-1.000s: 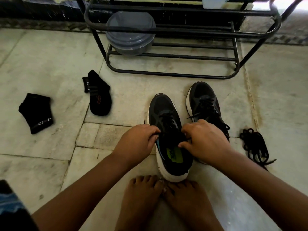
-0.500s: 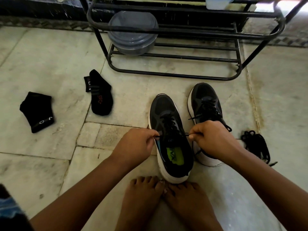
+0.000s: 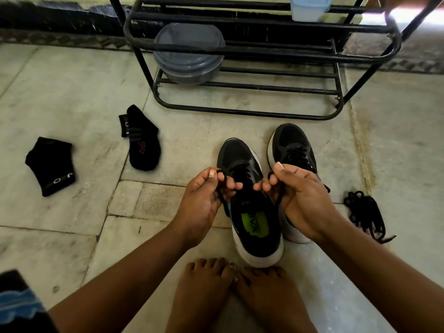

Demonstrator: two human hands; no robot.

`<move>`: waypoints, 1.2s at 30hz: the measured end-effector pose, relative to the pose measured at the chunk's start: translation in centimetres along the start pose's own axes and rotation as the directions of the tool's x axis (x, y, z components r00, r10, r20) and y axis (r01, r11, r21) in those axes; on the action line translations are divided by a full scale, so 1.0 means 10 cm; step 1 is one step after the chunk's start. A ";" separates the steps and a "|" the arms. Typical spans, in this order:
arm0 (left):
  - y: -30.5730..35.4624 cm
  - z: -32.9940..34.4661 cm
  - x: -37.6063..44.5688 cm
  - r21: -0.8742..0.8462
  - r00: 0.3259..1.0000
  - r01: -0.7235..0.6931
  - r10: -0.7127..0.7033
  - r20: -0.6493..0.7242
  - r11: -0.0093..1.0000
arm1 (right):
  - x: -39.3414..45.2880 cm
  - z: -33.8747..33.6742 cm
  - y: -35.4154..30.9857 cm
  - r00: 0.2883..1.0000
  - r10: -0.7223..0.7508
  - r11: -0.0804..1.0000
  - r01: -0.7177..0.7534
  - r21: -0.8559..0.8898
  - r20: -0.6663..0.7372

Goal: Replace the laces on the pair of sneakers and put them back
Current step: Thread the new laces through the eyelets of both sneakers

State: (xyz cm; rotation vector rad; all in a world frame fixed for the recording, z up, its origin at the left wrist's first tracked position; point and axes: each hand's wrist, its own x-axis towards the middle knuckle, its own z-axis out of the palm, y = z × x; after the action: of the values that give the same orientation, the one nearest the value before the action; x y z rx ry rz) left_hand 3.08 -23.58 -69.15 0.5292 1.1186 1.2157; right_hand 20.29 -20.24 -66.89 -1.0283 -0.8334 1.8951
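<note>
The near sneaker (image 3: 254,212) sits on the floor just ahead of my bare feet (image 3: 240,292), its lace (image 3: 222,188) pinched in my left hand (image 3: 204,198) and my right hand (image 3: 300,195), one end each. My right hand hides much of the second sneaker (image 3: 292,146) at 1 o'clock. A loose lace bundle (image 3: 365,212) lies at 3 o'clock, two socks (image 3: 143,145) at 10, the rack (image 3: 240,56) at 12, its top cut off.

The right hand (image 3: 301,200) covers the heel half of the far sneaker (image 3: 292,150), and both hands hide where each lace end (image 3: 222,188) runs through the fingers. The shoe rack (image 3: 252,56) and the pale box (image 3: 308,7) on it are cut by the top edge. A blurred blue-and-black cloth (image 3: 19,306) is cut by the bottom left corner.
</note>
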 end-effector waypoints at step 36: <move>-0.06 -0.13 0.01 0.358 0.978 -0.087 0.012 0.206 0.930 | 0.19 -0.03 -0.03 0.992 0.115 0.902 -0.125 -0.414 -0.049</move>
State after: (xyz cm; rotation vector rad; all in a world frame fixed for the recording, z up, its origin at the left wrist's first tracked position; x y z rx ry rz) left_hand 2.21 -23.97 -70.21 0.9496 1.1672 0.9725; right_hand 20.03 -18.35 -67.46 -1.3838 -1.2213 1.8414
